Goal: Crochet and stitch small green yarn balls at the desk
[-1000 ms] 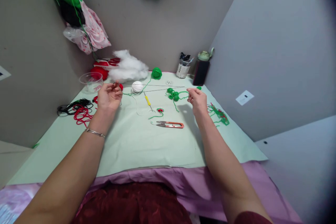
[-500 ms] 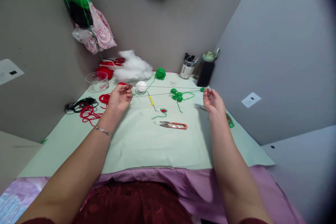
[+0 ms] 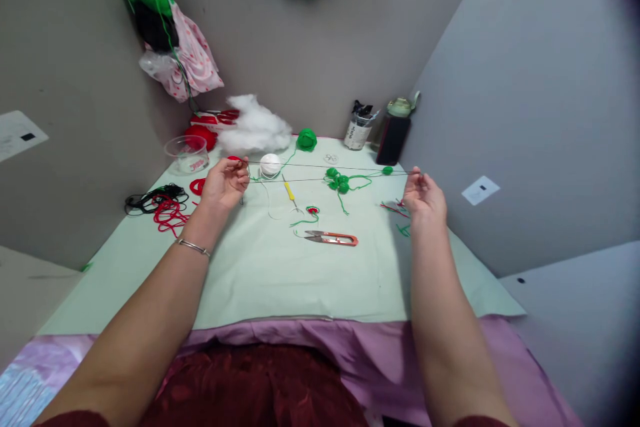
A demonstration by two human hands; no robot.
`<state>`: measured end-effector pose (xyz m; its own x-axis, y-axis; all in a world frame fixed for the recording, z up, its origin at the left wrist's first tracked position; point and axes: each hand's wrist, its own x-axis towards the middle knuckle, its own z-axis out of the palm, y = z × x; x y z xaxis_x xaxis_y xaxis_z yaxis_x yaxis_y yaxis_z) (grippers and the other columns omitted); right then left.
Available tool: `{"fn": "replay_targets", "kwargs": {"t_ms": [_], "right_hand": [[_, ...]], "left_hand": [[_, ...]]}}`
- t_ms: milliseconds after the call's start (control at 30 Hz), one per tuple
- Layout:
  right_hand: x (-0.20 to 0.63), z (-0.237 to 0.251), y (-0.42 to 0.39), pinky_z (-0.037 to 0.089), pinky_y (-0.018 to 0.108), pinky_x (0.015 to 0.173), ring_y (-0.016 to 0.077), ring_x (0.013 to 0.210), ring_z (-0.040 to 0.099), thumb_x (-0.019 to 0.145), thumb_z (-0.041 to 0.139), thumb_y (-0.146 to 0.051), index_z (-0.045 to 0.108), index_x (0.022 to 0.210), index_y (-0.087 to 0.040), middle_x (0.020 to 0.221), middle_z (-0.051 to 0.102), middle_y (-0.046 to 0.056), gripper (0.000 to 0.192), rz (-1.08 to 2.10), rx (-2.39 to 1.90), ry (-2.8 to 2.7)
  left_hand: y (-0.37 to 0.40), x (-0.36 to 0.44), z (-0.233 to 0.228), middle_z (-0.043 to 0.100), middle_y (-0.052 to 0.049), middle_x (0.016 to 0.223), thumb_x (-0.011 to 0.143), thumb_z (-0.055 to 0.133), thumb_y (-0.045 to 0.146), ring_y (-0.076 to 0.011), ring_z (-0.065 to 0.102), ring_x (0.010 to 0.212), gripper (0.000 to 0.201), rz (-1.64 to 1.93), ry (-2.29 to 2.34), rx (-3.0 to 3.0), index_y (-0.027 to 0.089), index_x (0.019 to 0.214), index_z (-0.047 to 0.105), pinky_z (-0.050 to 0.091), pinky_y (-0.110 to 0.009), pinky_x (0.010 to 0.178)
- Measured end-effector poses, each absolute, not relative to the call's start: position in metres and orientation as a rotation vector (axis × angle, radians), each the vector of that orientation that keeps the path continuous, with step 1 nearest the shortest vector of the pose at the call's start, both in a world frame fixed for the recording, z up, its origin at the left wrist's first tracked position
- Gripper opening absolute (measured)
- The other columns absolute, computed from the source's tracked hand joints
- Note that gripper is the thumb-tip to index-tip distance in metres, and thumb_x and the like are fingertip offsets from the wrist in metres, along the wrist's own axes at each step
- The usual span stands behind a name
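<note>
— Where is the thread (image 3: 330,172) found?
— It is stretched taut above the green mat (image 3: 280,273), pinched at one end by the left hand (image 3: 225,183) and at the other by the right hand (image 3: 425,197) (two dark strands are seen).
— What is laid beneath?
— Orange snips (image 3: 330,238), green crochet pieces (image 3: 338,181) and a white ball (image 3: 271,164).

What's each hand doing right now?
Left hand: pinched shut on the dark thread.
Right hand: pinched shut on the thread's other end, pulled taut.
</note>
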<state>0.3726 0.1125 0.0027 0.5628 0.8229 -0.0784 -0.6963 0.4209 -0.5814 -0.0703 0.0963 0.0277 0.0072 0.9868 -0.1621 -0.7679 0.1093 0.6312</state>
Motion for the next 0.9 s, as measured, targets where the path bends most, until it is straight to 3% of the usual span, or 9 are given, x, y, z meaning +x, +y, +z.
{"fn": "replay_targets", "kwargs": {"t_ms": [100, 200, 333, 433, 567, 767, 900], "right_hand": [[0.372, 0.010, 0.107, 0.055, 0.009, 0.049, 0.0047, 0.056, 0.065, 0.103, 0.034, -0.007, 0.051, 0.084, -0.016, 0.070, 0.063, -0.002, 0.027, 0.992, -0.637, -0.134], [0.373, 0.018, 0.099, 0.041, 0.006, 0.036, 0.0011, 0.044, 0.054, 0.105, 0.031, -0.007, 0.048, 0.082, -0.017, 0.066, 0.059, -0.005, 0.030, 1.017, -0.635, -0.098], [0.375, 0.024, 0.092, 0.025, 0.009, 0.030, -0.0002, 0.034, 0.039, 0.107, 0.032, -0.013, 0.042, 0.076, -0.018, 0.056, 0.048, -0.009, 0.033, 1.034, -0.646, -0.095], [0.374, 0.026, 0.090, 0.023, 0.010, 0.030, 0.0002, 0.033, 0.035, 0.106, 0.036, -0.015, 0.039, 0.075, -0.019, 0.052, 0.041, -0.011, 0.032, 1.034, -0.668, -0.107], [0.371, 0.029, 0.088, 0.022, 0.011, 0.031, -0.0001, 0.032, 0.034, 0.106, 0.037, -0.015, 0.041, 0.076, -0.019, 0.052, 0.040, -0.012, 0.030, 1.035, -0.698, -0.123], [0.364, 0.034, 0.085, 0.023, 0.011, 0.032, -0.0011, 0.032, 0.032, 0.108, 0.034, -0.017, 0.043, 0.076, -0.017, 0.052, 0.039, -0.012, 0.033, 1.041, -0.713, -0.138], [0.360, 0.034, 0.084, 0.023, 0.011, 0.032, -0.0011, 0.033, 0.032, 0.108, 0.036, -0.017, 0.045, 0.077, -0.016, 0.053, 0.039, -0.012, 0.033, 1.026, -0.731, -0.156]], "left_hand": [[0.096, -0.069, 0.027, 0.065, -0.003, 0.073, 0.069, 0.058, 0.009, -0.0036, 0.041, 0.046, 0.009, 1.399, 0.841, 0.688, 0.015, 0.066, 0.052, 0.029, -0.015, 0.038], [0.096, -0.072, 0.022, 0.060, 0.000, 0.065, 0.068, 0.062, 0.017, -0.0057, 0.039, 0.047, 0.011, 1.302, 1.054, 1.110, 0.017, 0.064, 0.052, 0.023, -0.018, 0.040], [0.096, -0.083, 0.013, 0.062, -0.001, 0.066, 0.068, 0.065, 0.025, -0.0138, 0.052, 0.062, 0.013, 1.027, 1.301, 1.629, 0.018, 0.066, 0.054, 0.032, -0.021, 0.051], [0.095, -0.090, 0.010, 0.067, -0.003, 0.073, 0.069, 0.065, 0.031, -0.0179, 0.057, 0.069, 0.015, 0.793, 1.335, 1.788, 0.020, 0.069, 0.054, 0.034, -0.024, 0.055], [0.087, -0.092, 0.019, 0.061, 0.001, 0.065, 0.075, 0.059, 0.032, -0.0134, 0.044, 0.056, 0.013, 0.588, 1.279, 1.806, 0.021, 0.075, 0.052, 0.029, -0.024, 0.051], [0.077, -0.088, 0.034, 0.036, 0.006, 0.060, 0.080, 0.061, 0.031, -0.0093, 0.029, 0.050, 0.013, 0.756, 1.099, 1.591, 0.022, 0.084, 0.054, 0.020, -0.023, 0.049], [0.080, -0.090, 0.034, 0.035, 0.006, 0.062, 0.082, 0.069, 0.042, -0.0089, 0.030, 0.052, 0.023, 0.898, 1.112, 1.561, 0.022, 0.089, 0.059, 0.022, -0.022, 0.050]]}}
